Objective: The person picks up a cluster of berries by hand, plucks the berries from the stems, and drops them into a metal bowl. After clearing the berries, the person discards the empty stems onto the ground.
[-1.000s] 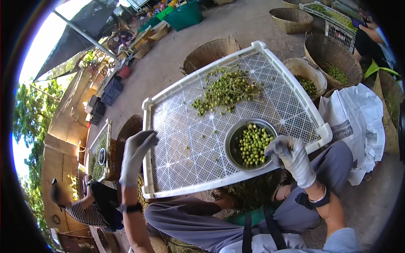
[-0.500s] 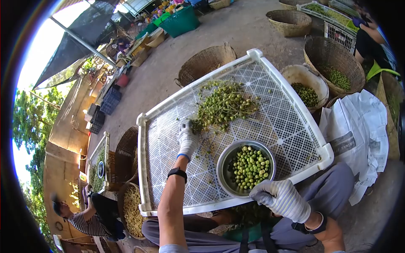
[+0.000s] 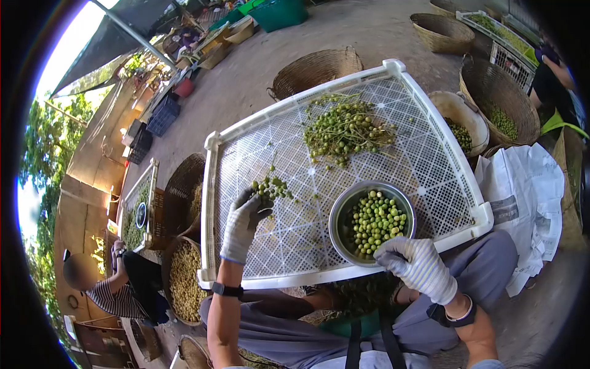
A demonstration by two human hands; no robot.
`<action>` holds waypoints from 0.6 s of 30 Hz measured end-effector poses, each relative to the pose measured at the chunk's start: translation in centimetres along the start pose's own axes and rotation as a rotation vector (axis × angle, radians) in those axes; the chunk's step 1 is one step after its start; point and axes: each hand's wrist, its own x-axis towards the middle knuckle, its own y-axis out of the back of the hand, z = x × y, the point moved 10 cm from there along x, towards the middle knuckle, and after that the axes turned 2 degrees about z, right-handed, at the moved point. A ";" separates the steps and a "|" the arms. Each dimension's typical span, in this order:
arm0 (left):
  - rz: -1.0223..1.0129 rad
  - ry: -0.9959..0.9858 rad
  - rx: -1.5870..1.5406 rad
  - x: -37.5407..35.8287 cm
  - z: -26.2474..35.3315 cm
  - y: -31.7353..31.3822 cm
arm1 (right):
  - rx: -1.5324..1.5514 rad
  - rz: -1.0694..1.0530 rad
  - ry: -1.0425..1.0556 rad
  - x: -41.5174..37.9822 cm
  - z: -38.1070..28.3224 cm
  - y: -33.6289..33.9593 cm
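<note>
"What changed?"
"The left hand [image 3: 241, 226], earlier at the stemmed pile [image 3: 344, 132] beyond the steel bowl [image 3: 336, 230], now pinches a berry sprig [image 3: 270, 189] left of it."
"The right hand [image 3: 418, 264]?"
"Curled at its rim; grip unclear. Loose green berries [image 3: 376, 222] inside."

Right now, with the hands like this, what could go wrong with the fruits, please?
The bowl sits near the tray's front edge with the right hand at its rim; a careless push might tip it and spill the green fruits.

The left hand has a small bunch at its fingertips, so fruits might drop onto the tray.

The bigger heap is tangled with stems; pulling there could scatter fruits.
</note>
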 end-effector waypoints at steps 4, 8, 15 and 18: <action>-0.105 -0.014 -0.031 -4.7 0.0 -1.2 | 0.027 0.061 0.024 1.0 0.8 -0.6; -0.156 -0.047 -0.037 -8.0 -0.5 -2.1 | 0.306 -0.003 -0.036 2.4 1.3 -4.4; -0.283 -0.021 0.092 -11.9 -2.0 -3.4 | 0.387 -0.050 -0.010 5.2 -0.5 -10.6; -0.381 -0.044 0.165 -12.7 -2.2 -4.0 | 0.630 -0.091 -0.096 6.6 -0.1 -13.6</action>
